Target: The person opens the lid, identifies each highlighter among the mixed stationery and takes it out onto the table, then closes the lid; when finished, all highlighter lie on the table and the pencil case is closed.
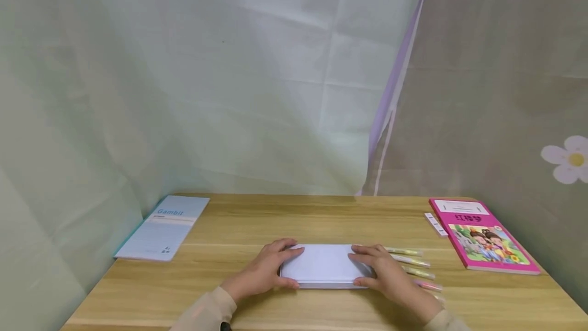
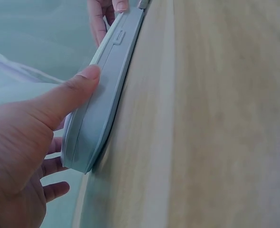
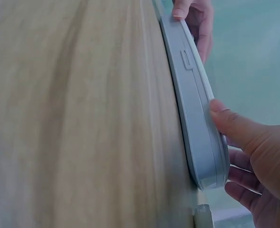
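A white, flat pencil case (image 1: 323,263) lies lengthwise on the wooden table, near the front middle. Its lid is down, and a small latch shows on the grey near side in both wrist views. My left hand (image 1: 266,268) holds the left end, thumb at the near side and fingers around the end toward the back. At the other end my right hand (image 1: 385,273) grips in the same way, its thumb (image 3: 228,116) against the near side. Several highlighter-like pens (image 1: 418,273) lie side by side just right of the case, partly behind the right hand and forearm.
A pale blue notebook (image 1: 165,229) lies at the table's left edge. On the right are a pink picture-covered book (image 1: 487,236) and, beside it, a small white strip (image 1: 435,224). Hanging curtains (image 1: 275,91) close off the table's back and sides.
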`<state>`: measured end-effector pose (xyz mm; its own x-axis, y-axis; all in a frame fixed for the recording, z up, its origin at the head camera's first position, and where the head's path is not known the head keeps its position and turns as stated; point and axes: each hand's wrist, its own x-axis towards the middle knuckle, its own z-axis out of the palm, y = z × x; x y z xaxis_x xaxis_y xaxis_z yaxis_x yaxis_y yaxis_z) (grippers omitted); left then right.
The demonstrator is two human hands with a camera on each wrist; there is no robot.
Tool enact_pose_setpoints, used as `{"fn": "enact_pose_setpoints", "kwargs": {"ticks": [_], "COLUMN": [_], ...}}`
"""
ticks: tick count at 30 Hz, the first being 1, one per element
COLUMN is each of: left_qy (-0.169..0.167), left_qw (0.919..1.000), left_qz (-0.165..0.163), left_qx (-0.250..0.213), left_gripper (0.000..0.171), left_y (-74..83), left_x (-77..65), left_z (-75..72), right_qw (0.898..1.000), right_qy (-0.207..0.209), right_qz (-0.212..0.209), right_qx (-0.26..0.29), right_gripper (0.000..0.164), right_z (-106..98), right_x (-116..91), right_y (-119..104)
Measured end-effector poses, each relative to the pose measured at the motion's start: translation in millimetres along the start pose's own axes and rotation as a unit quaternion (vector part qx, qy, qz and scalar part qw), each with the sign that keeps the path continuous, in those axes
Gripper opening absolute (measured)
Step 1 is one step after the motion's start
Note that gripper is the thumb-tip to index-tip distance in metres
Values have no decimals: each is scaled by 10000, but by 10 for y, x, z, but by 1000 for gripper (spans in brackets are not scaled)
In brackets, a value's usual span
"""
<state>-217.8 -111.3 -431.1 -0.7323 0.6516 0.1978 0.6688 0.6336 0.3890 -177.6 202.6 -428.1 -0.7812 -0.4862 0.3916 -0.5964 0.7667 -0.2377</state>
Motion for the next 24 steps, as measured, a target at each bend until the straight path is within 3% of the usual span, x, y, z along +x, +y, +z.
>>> {"fn": "enact_pose_setpoints", "kwargs": {"ticks": [10, 24], "left_qy": [43, 188], "left_qw": [9999, 9991], "left_qz": [-85, 164], "left_qx": [-77, 330], "left_gripper": [75, 67], "left_y": [-25, 5], "left_x": [-19, -53], "left_z": [18, 11], "right_qw": [9999, 9995], "right_qy": [122, -290], "right_qz": [-55, 134], "right_qx": [69, -87], "right_gripper": [53, 55], "right_z": [46, -50], "right_x": [-7, 21], "right_y": [32, -18]}}
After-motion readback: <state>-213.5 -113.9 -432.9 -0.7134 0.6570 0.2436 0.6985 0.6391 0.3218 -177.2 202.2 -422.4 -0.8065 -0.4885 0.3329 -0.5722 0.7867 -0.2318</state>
